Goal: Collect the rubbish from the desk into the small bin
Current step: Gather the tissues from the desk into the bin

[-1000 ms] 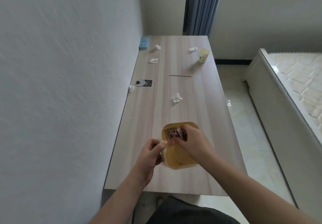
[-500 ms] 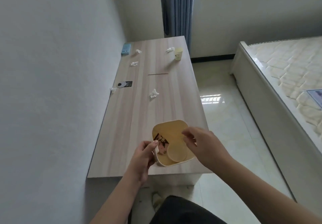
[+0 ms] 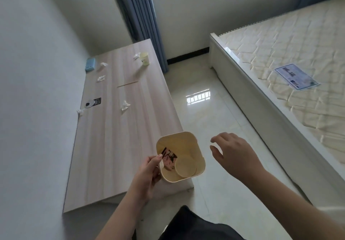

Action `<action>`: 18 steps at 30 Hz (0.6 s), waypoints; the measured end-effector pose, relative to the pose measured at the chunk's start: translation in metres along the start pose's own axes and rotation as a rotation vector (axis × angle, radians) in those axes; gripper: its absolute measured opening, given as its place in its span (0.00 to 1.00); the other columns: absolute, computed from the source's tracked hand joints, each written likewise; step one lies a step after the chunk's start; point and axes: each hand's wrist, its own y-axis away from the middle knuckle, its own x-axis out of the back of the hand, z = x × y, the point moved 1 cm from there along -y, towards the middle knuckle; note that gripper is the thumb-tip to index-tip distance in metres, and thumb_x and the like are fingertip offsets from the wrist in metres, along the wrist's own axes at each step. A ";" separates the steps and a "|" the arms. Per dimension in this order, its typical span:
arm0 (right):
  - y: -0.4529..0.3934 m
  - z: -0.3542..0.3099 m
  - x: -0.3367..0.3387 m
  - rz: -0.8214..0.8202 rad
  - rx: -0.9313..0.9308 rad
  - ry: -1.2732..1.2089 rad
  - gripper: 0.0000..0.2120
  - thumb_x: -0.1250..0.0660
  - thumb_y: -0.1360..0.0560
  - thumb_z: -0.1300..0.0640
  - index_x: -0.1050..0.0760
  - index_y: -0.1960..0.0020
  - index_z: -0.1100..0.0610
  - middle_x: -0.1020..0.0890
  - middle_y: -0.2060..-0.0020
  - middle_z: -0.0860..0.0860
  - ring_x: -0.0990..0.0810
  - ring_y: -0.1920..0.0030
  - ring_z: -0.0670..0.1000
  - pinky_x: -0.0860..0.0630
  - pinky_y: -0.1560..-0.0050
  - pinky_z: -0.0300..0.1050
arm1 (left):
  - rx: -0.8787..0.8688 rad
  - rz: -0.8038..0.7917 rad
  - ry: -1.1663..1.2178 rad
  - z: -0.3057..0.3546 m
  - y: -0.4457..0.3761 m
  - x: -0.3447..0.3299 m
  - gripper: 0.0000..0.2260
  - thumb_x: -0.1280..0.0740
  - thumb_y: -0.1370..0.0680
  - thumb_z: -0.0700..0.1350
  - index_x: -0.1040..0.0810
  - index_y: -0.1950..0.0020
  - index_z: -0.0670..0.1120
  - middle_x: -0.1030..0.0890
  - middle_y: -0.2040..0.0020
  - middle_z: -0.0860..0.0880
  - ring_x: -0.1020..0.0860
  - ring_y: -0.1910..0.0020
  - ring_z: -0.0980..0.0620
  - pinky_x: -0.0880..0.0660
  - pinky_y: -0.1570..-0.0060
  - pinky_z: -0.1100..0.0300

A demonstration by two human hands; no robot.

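A small cream bin (image 3: 194,147) is at the near right corner of the wooden desk (image 3: 112,146). My left hand (image 3: 149,172) grips its left rim. Inside lie a dark and pink wrapper (image 3: 169,158) and a round pale disc (image 3: 185,167). My right hand (image 3: 235,155) hovers to the right of the bin, over the floor, empty with fingers spread. Crumpled tissues lie on the desk at mid length (image 3: 125,105), by the wall edge (image 3: 80,111) and farther back (image 3: 101,78). A paper cup (image 3: 144,58) stands at the far right, and a thin wooden stick (image 3: 127,84) lies nearby.
A blue pack (image 3: 90,64) and a black and white label (image 3: 93,102) lie near the wall on the left. A bed with a bare mattress (image 3: 291,56) stands to the right across a tiled floor (image 3: 205,109). A blue curtain (image 3: 143,15) hangs behind the desk.
My right hand has come out of the bin and moved right, leaving the wrapper inside. The camera has swung to the right, bringing the bed and floor into view.
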 end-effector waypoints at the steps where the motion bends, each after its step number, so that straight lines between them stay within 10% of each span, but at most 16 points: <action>1: 0.001 0.006 0.000 0.021 -0.028 0.020 0.08 0.31 0.27 0.56 0.19 0.50 0.58 0.16 0.56 0.53 0.18 0.59 0.57 0.22 0.61 0.49 | 0.003 -0.010 0.001 0.002 -0.004 -0.007 0.27 0.24 0.36 0.59 0.25 0.48 0.41 0.27 0.61 0.41 0.28 0.59 0.42 0.29 0.56 0.48; 10: -0.009 0.055 -0.006 -0.021 -0.156 0.204 0.09 0.32 0.27 0.53 0.21 0.52 0.58 0.18 0.57 0.54 0.20 0.59 0.57 0.24 0.60 0.50 | -0.022 -0.141 -0.029 0.022 -0.064 -0.057 0.21 0.27 0.35 0.57 0.29 0.55 0.44 0.29 0.75 0.54 0.28 0.72 0.53 0.26 0.59 0.52; 18: -0.062 0.083 0.000 -0.082 -0.295 0.297 0.22 0.33 0.26 0.49 0.26 0.34 0.56 0.24 0.35 0.57 0.26 0.35 0.59 0.32 0.35 0.57 | -0.032 -0.171 0.025 0.051 -0.134 -0.085 0.20 0.28 0.30 0.54 0.29 0.50 0.42 0.26 0.73 0.53 0.25 0.71 0.52 0.27 0.57 0.51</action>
